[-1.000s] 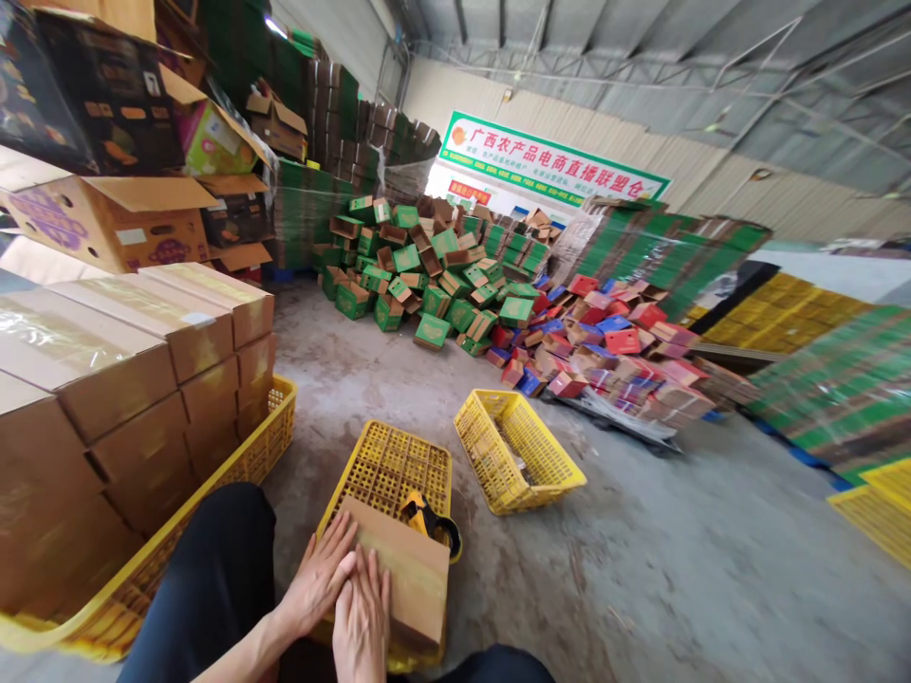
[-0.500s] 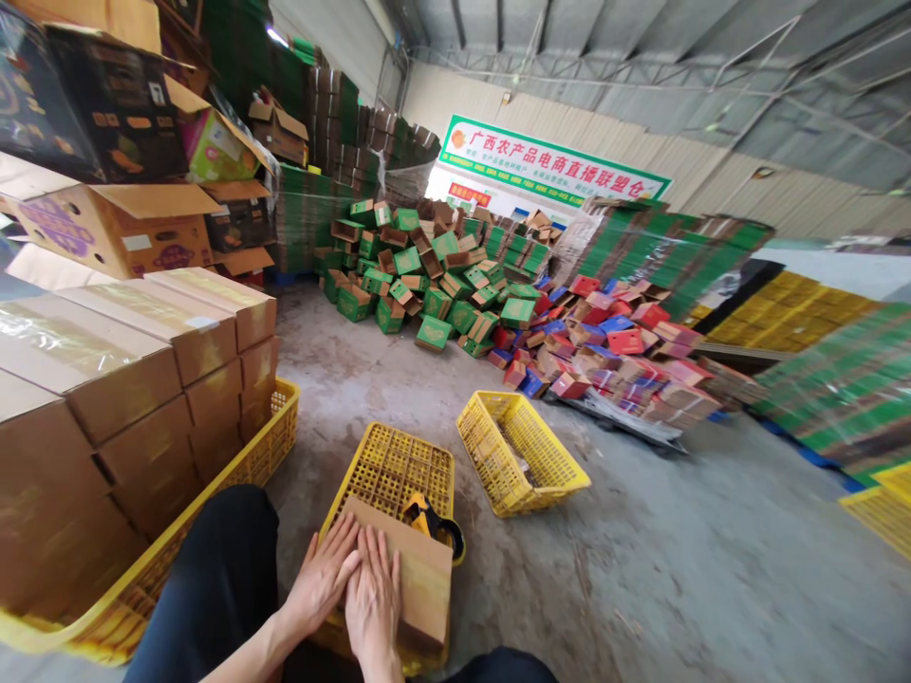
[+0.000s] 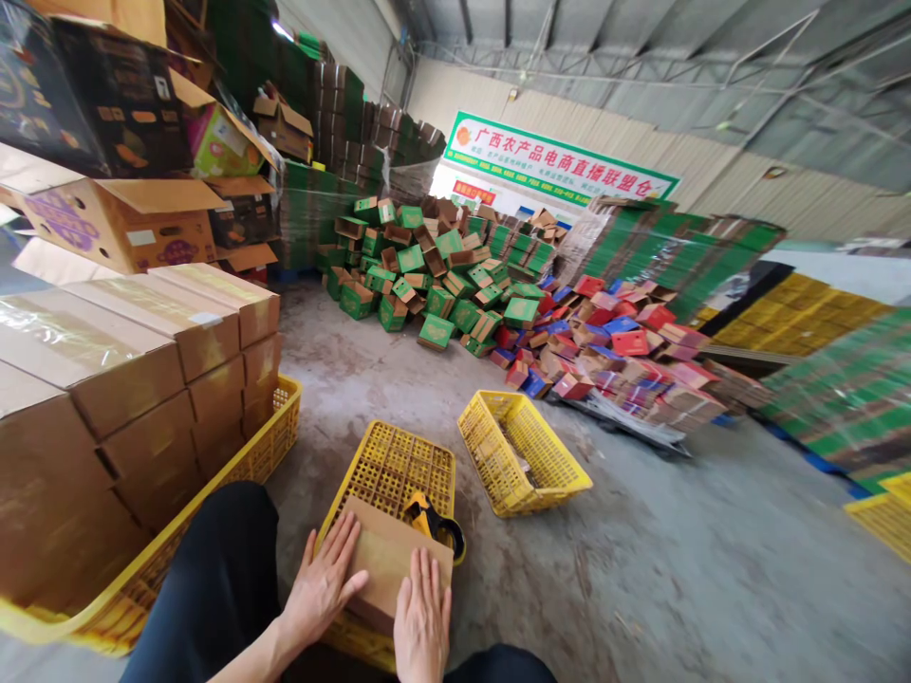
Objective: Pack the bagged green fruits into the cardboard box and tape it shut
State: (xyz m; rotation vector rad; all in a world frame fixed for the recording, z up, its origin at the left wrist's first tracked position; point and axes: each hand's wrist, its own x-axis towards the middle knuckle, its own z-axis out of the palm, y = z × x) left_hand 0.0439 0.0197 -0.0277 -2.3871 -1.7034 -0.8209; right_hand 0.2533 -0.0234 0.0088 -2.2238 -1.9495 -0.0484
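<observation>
A small brown cardboard box [image 3: 388,560] lies on an upturned yellow crate [image 3: 395,465] in front of my knees. My left hand [image 3: 324,583] rests flat on the box's left side, fingers spread. My right hand [image 3: 421,621] lies flat on the box's near right part, fingers stretched out. A yellow-and-black tape dispenser [image 3: 433,524] sits on the crate just behind the box.
A stack of sealed brown cartons [image 3: 128,379] stands in a large yellow crate [image 3: 234,474] on my left. A second yellow crate [image 3: 523,465] sits open on the concrete floor to the right. Piles of green boxes [image 3: 434,275] and red boxes [image 3: 619,356] lie further back.
My right hand has slid rightward across the box, away from my left hand. My left hand stays on the left side. The box now looks turned or shifted slightly.
</observation>
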